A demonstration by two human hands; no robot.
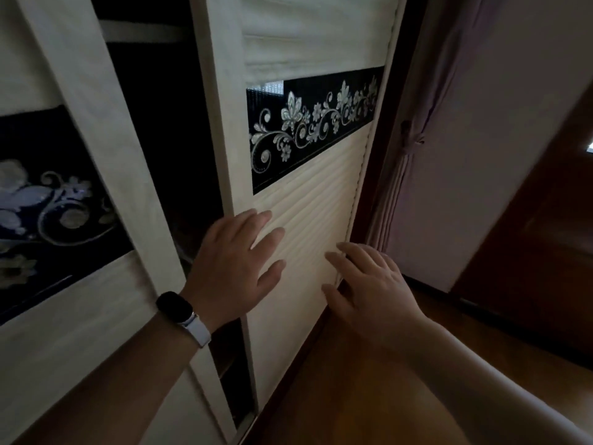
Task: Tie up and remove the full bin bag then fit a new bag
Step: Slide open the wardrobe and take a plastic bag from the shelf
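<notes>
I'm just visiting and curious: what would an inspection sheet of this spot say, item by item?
Surface: wooden floor, bare where visible.
Job's things: nothing seen; no bin or bag in view.
Clutter: nothing seen.
Hands: left hand flat on the cream sliding door, fingers spread; right hand open at the door's right edge. Both empty.
Wrist: dark watch on a white strap, left arm.
Cables: nothing seen.
Surroundings: second sliding door to the left, dark gap between them; tied-back curtain to the right.
</notes>
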